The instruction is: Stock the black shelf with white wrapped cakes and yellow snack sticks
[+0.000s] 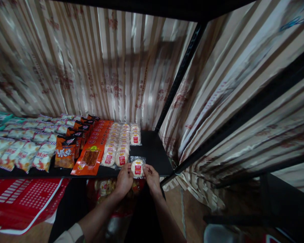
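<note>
My left hand (124, 179) and my right hand (152, 178) pinch the two sides of one clear packet with a round white cracker (138, 167) and a red label. It is at the front edge of the black shelf (152, 148). Behind it lies a short row of the same cracker packets (135, 133). Two longer rows of cracker packets (122, 153) run front to back just left of my left hand. Beside those rows lies a flat orange bag of brown sticks (91, 157).
Orange-and-black snack bags (65, 152) and rows of white snack bags (44, 155) fill the shelf's left. Below stands a red basket (35, 199). Black metal posts (179, 77) frame the right end, with a patterned curtain (126, 67) behind. More packets (107, 187) show under the shelf.
</note>
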Motion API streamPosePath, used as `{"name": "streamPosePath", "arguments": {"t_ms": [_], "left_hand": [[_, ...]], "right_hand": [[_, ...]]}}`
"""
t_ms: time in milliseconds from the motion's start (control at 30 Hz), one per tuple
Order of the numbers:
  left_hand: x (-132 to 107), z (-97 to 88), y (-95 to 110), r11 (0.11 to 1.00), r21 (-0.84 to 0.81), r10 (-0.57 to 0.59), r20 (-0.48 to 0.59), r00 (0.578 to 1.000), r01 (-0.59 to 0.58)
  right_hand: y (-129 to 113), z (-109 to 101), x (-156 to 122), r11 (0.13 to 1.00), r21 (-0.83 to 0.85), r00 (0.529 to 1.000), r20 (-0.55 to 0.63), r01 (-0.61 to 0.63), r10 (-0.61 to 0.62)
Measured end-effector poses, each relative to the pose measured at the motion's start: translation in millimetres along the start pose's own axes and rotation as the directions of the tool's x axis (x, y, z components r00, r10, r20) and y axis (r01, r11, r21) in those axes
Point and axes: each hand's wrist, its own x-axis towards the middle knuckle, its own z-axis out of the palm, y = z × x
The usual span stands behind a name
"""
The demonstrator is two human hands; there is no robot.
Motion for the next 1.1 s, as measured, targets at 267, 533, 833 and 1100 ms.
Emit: {"name": "streamPosePath", "arguments": {"t_ms": [267, 533, 833, 1100], "left_hand": [[4, 2.4, 11, 0.991, 0.131, 0.015, 0.005, 1.0, -0.015], [10, 6.0, 24, 0.983, 0.182, -0.003, 0.065, 0.998, -0.009], [18, 17.5, 29, 0.971, 0.237, -0.025, 0.137, 0.99, -0.009], [24, 19.8, 38, 0.965, 0.261, -0.054, 0.166, 0.985, 0.009]], "right_hand": [[-7, 1, 17, 0.999, 0.028, 1.0, 0.004, 0.015, -0.015], [-4, 2, 34, 0.999, -0.027, 0.999, -0.019, 0.03, -0.03], [-2, 4, 53, 0.995, -0.067, 0.997, -0.032, 0.072, -0.074], [-1, 9, 68, 0.993, -0.093, 0.996, -0.043, 0.074, -0.078]]}}
